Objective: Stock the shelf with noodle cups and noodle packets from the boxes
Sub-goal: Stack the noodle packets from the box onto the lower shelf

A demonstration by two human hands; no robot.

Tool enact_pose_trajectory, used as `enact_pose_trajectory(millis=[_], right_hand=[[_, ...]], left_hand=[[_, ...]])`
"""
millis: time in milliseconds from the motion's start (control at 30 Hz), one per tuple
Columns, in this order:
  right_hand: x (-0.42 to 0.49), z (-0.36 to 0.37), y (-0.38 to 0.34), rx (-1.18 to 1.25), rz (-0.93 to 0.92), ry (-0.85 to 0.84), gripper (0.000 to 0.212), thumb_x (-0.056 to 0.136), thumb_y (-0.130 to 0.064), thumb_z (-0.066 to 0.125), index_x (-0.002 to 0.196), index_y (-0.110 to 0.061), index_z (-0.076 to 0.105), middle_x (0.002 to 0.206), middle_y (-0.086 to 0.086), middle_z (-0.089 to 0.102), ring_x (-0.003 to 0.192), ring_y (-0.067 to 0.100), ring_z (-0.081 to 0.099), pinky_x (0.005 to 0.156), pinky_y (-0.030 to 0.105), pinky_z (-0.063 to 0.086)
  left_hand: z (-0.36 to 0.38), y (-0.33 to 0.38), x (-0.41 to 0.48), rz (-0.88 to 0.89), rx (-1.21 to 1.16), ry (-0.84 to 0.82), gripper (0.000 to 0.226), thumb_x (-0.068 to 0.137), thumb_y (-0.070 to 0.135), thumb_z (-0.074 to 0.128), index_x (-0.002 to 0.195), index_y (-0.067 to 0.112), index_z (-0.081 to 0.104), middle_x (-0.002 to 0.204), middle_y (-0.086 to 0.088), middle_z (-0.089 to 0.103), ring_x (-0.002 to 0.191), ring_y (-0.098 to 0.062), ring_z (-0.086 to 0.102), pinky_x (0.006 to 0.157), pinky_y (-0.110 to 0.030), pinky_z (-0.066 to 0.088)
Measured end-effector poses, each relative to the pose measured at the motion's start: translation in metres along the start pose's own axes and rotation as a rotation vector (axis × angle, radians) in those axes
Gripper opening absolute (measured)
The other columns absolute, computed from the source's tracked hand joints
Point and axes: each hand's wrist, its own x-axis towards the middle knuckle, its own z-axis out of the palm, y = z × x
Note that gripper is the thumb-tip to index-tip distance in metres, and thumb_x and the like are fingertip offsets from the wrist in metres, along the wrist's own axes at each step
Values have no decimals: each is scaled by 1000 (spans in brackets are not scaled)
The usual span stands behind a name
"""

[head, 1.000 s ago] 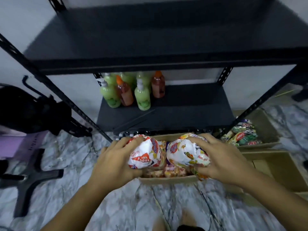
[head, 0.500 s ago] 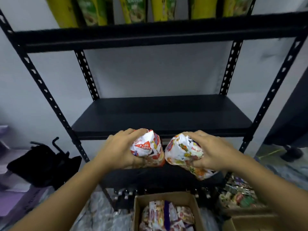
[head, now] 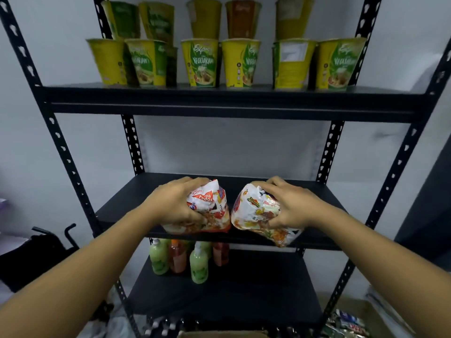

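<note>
Left packets (head: 207, 211) are gripped by the left hand (head: 175, 203), right packets (head: 256, 213) by the right hand (head: 295, 206), both held at the front edge of the middle shelf (head: 131, 196), probably for setting down side by side; cups (head: 202, 62) are stacked above.

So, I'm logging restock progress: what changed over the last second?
The left hand and right hand lifted their noodle packet bundles from the floor box up to the front edge of the middle shelf. Nothing was taken or let go; both keep their grip. The bottles stayed put.
</note>
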Motion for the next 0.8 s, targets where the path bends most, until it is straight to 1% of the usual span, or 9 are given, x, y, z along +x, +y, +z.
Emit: enact_pose_trajectory(millis=[100,233,367,433,500,567,667,733,800], right_hand=[[24,-4,3,4,13,22,111,70,-48,86,151,-59,10,139,-17,42,114,16,54,82,36,51],[55,4,9,-80,36,115,110,69,-55,85,153,-52,14,140,-17,51,122,14,45,99,40,41],[87,8,19,-107,82,123,109,71,-57,83,155,-49,13,145,-16,50,124,13,41,102,41,35],[100,11,20,-120,112,107,111,72,-53,84,155,-50,10,149,-15,47,131,15,41,107,43,33],[109,17,19,-125,143,72,112,73,-48,85,155,-51,8,153,-13,44,138,17,40,111,45,30],[113,28,18,-151,155,14,109,77,-42,83,155,-51,8,157,-12,40,141,17,39,115,48,24],[111,52,15,-194,194,-21,107,85,-35,74,156,-51,-4,165,-10,24,149,18,28,120,63,4],[110,65,13,-230,268,20,111,84,-48,71,152,-53,-17,169,-6,8,155,26,13,117,72,-2],[108,78,8,-202,333,69,113,81,-67,66,147,-58,-24,170,-5,-4,156,34,0,114,76,3]], left_hand=[[-6,-10,23,-14,30,-5,101,64,67,83,149,54,31,131,23,51,115,-11,53,96,-39,50],[-9,-38,56,29,45,-7,102,66,64,84,152,48,30,126,21,52,113,-12,55,93,-37,51],[-6,-68,90,48,40,-15,101,67,64,84,151,51,29,123,22,51,109,-11,55,92,-38,52],[0,-79,105,35,21,-42,99,65,67,82,148,52,29,121,19,55,107,-13,57,92,-41,54],[10,-85,115,35,35,-106,94,68,69,80,146,52,30,124,17,57,113,-15,58,95,-43,52],[27,-88,117,49,119,-187,93,73,68,77,149,52,25,141,15,52,129,-19,52,105,-52,45],[53,-90,112,53,269,-184,98,82,69,68,157,52,6,167,9,26,150,-26,31,118,-69,18],[64,-89,105,39,290,-86,101,83,73,62,157,52,-3,171,6,13,157,-28,14,117,-74,4],[78,-86,93,15,278,68,101,79,83,53,158,52,-3,170,4,16,157,-29,11,115,-77,4]])
